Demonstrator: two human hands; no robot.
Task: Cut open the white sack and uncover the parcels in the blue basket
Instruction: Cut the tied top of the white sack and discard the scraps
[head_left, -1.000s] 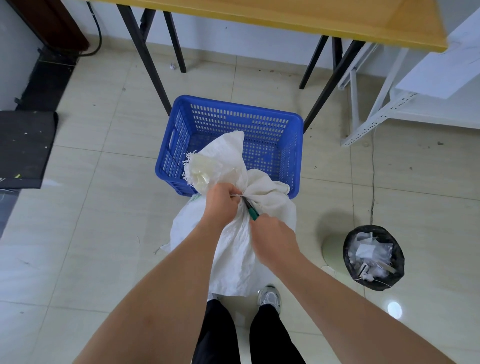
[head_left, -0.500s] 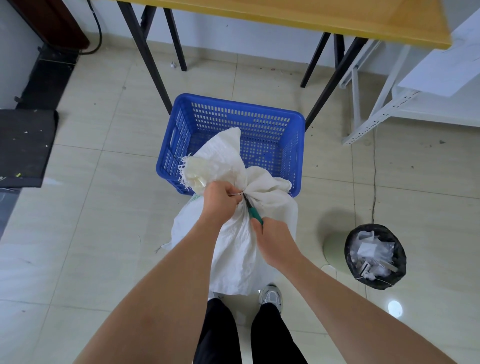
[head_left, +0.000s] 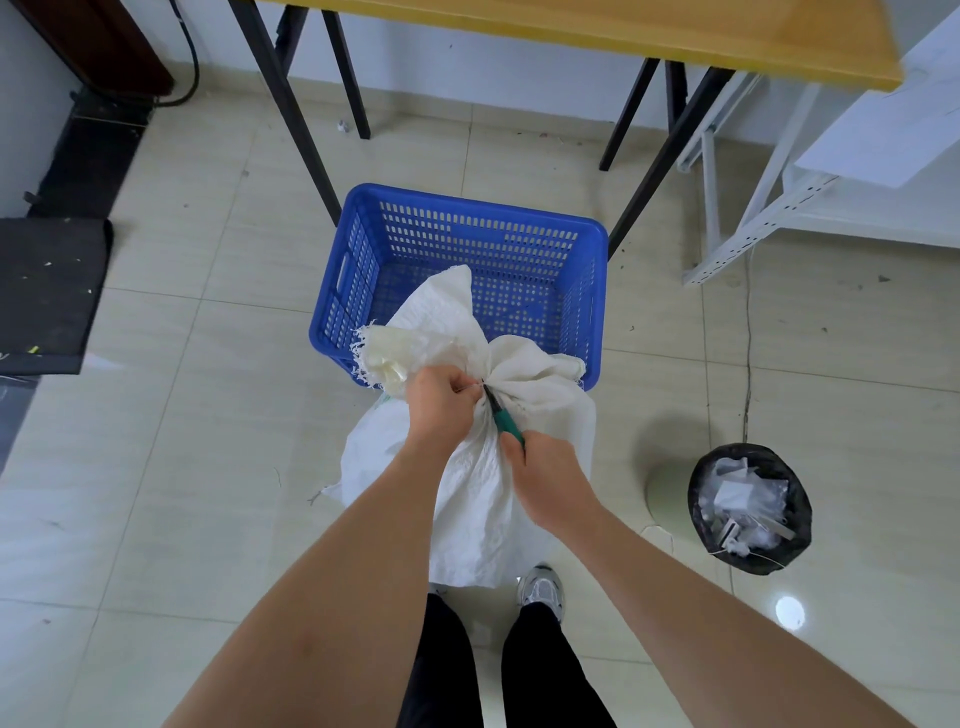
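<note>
We stand over a white sack (head_left: 483, 483) that rises from the tiled floor (head_left: 197, 441) just in front of our legs, its gathered neck at the centre of the view. Our left hand (head_left: 441, 402) is curled tight round the bunched neck, and the frayed mouth of the sack flares out past it toward 10 o'clock and 12 o'clock, lapping over the near rim of the blue basket (head_left: 363, 260). A thin pale tie seems to circle the neck right at our left fingertips, though it is too fine to be sure.

Our right hand (head_left: 545, 473), at about 4 o'clock from the left, grips a cutter (head_left: 501, 418) with a green handle; its dark tip points toward 11 o'clock and touches the neck beside the left hand. The two hands are close but not touching.

The basket sits at 12 o'clock from the sack, touching it, between the black legs of a wooden table (head_left: 623, 31). What we can see of its inside is bare mesh; the near part is hidden by the sack's mouth, so we cannot tell whether parcels lie there.

At 3 o'clock, well apart from the sack, a black-lined bin (head_left: 698, 499) holds white scraps. A white metal rack (head_left: 769, 208) stands at 2 o'clock, and a dark mat (head_left: 47, 291) lies at 9 o'clock.
</note>
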